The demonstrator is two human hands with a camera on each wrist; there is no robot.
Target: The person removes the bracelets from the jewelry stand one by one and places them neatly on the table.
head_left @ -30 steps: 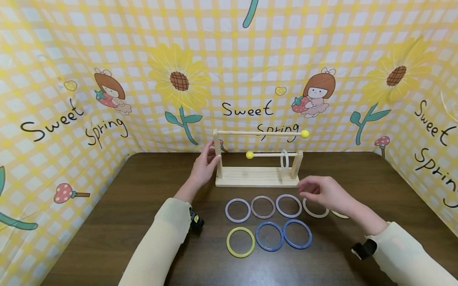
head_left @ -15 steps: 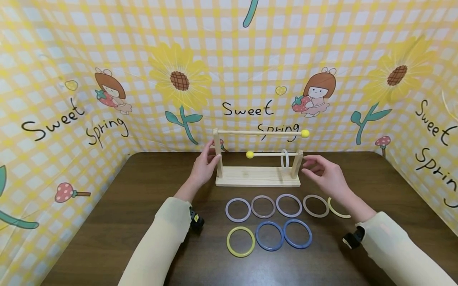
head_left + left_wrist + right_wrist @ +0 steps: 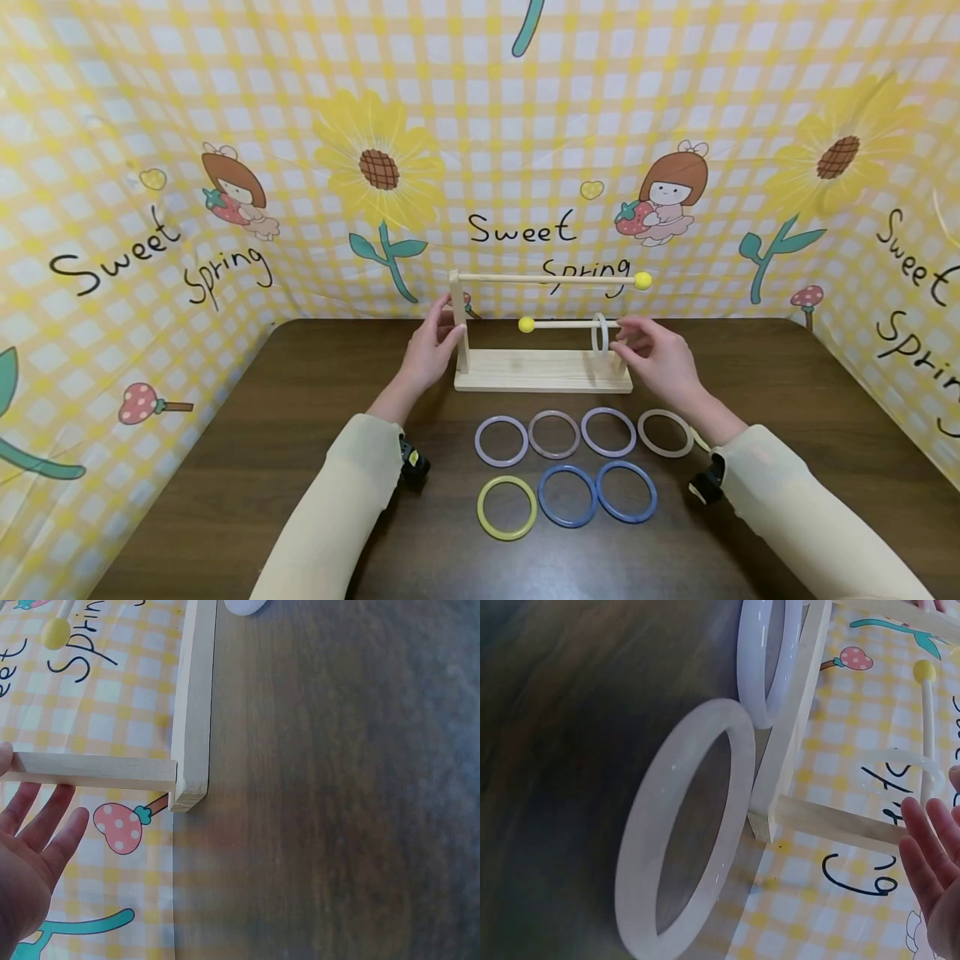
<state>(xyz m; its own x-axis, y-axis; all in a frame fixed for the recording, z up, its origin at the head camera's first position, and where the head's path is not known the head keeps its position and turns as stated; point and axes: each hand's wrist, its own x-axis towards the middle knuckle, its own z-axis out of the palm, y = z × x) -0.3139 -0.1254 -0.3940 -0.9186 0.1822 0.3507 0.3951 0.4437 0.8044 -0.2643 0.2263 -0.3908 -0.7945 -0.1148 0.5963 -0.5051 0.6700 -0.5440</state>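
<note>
A wooden stand [image 3: 517,371] has two posts, and each post carries a horizontal rod tipped with a yellow ball. My left hand [image 3: 431,354] pinches the left post, thumb in front and fingers behind. At the right post, my right hand [image 3: 663,358] has its thumb and fingers around the upper part, covering most of it. A white ring [image 3: 595,335] hangs on the lower rod just left of those fingertips. In the right wrist view the fingertips [image 3: 913,814] lie over the post's end, with the translucent ring [image 3: 870,780] beside them.
Several rings lie in two rows before the stand, among them a lavender ring [image 3: 477,442], a yellow ring [image 3: 481,508], a blue ring [image 3: 542,497] and a whitish ring [image 3: 666,456]. Another yellow ring [image 3: 701,442] is mostly behind the right forearm. Checked cloth [image 3: 300,275] surrounds the table.
My right hand has risen from above the whitish ring to beside the right post, then moved left onto it. The left hand stays on its post.
</note>
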